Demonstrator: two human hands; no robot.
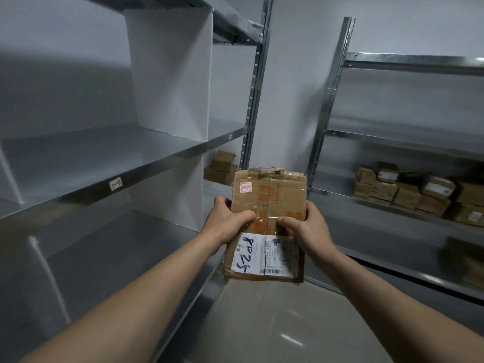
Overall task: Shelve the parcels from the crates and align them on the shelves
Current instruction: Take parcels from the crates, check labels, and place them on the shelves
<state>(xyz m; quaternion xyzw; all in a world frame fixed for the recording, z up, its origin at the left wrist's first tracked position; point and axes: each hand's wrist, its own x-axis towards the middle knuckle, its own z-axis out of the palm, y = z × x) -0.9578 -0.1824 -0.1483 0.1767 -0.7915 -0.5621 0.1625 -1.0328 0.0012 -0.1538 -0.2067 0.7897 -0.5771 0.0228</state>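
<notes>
A flat brown cardboard parcel (272, 195) with clear tape, orange print and a white shipping label marked "8025" is held up in front of me. My left hand (227, 221) grips its left edge with the thumb across the front. My right hand (305, 226) grips its right edge, thumb also on the front. The parcel hangs in the air between the grey metal shelf unit (146, 163) on the left and the shelf unit (408, 153) on the right, touching neither.
White divider panels (170, 74) split the left shelves into bays. Two small cardboard boxes (222, 166) sit at the far end of a left shelf. Several stacked parcels (419, 192) line a right shelf. More parcels (471, 263) lie blurred lower right. Grey tiled floor (262, 323) lies below.
</notes>
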